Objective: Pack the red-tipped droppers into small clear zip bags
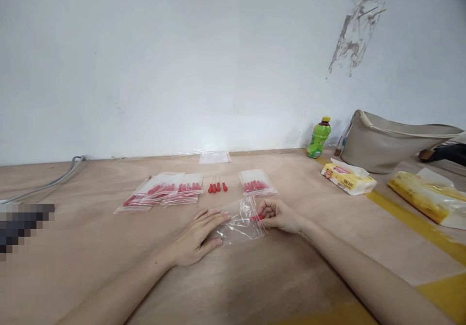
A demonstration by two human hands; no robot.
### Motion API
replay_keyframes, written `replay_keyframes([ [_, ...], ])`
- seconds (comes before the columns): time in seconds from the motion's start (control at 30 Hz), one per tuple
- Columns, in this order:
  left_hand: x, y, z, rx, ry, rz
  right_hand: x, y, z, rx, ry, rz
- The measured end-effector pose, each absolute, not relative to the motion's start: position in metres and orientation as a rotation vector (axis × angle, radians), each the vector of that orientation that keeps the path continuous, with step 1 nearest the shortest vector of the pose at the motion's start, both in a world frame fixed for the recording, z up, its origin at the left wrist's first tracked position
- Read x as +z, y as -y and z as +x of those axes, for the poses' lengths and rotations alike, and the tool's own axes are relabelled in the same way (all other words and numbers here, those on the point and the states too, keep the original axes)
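A clear plastic zip bag (238, 230) lies flat in front of me. My left hand (200, 233) rests on its left end with the fingers spread. At the bag's right, open-looking end, my right hand (274, 216) pinches a red-tipped stick (257, 217), whose thin part points left into the bag. Several loose red-tipped sticks (218, 187) lie side by side behind the bag. Filled bags (163, 189) overlap in a pile at the left, and another filled bag (257, 183) lies at the right.
An empty-looking bag (214, 157) lies near the wall. To the right stand a green bottle (318, 138), a beige handbag (386, 143), a yellow tissue pack (347, 177) and a larger yellow pack (427, 194). A grey cable (47, 184) runs at the left.
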State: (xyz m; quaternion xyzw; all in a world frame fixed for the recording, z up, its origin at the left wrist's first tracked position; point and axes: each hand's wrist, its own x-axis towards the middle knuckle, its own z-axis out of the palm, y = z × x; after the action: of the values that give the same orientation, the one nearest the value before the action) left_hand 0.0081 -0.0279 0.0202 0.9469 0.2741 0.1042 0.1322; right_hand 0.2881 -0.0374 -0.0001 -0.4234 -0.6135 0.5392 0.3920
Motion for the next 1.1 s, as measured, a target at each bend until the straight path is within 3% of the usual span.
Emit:
replay_keyframes([
  [0.4,0.014,0.023,0.008,0.292,-0.766,2.769,-0.005,0.038,0.272,1.337,1.561,-1.191],
  [0.6,0.014,0.025,0.006,0.466,-0.759,2.72,-0.002,0.039,0.272,1.348,1.523,-1.183],
  [1.1,0.01,0.022,0.005,0.507,-0.815,2.682,-0.008,0.034,0.277,1.023,1.838,-1.178],
])
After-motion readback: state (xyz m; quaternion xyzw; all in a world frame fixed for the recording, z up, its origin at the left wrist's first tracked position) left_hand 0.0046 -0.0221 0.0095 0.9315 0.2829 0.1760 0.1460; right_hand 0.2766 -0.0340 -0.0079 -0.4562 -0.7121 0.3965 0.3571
